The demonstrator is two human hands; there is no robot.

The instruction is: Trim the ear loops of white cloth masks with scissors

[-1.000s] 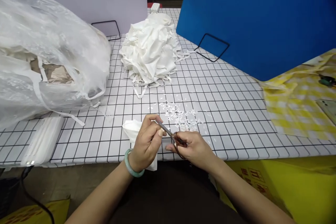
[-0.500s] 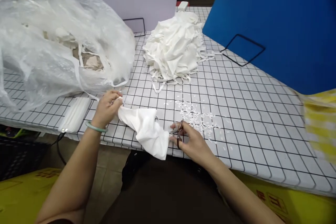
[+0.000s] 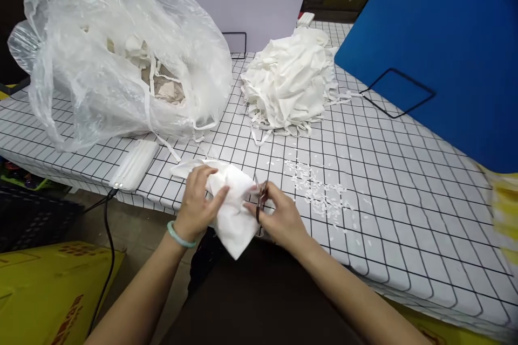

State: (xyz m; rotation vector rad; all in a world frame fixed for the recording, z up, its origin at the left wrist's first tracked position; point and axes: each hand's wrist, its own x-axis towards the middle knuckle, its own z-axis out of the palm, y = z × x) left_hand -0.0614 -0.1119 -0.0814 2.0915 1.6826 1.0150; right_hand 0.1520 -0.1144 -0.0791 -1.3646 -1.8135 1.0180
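A piece of white cloth (image 3: 238,226) hangs partly over the table's front edge, its lower corner pointing down. My left hand (image 3: 198,199), with a pale green bangle on the wrist, is on the cloth's left part, thumb and fingers curled on the fabric. In my right hand (image 3: 283,218) are small scissors (image 3: 259,202), blades pointing up and away from me, at the cloth's right edge. Fingertips of this hand also touch the cloth. Small white snippets (image 3: 319,191) lie scattered to the right of the scissors.
A heap of white cloths with straps (image 3: 289,83) lies farther back. At left stands a large clear plastic bag (image 3: 194,64) with fabric inside, and a white corded device (image 3: 135,164) before it. A blue panel (image 3: 437,38) and a pale panel (image 3: 251,0) stand behind.
My left hand has let go of the strap by the bag and moved right and nearer onto the cloth. The scissors have turned to point upward. The view has shifted left.
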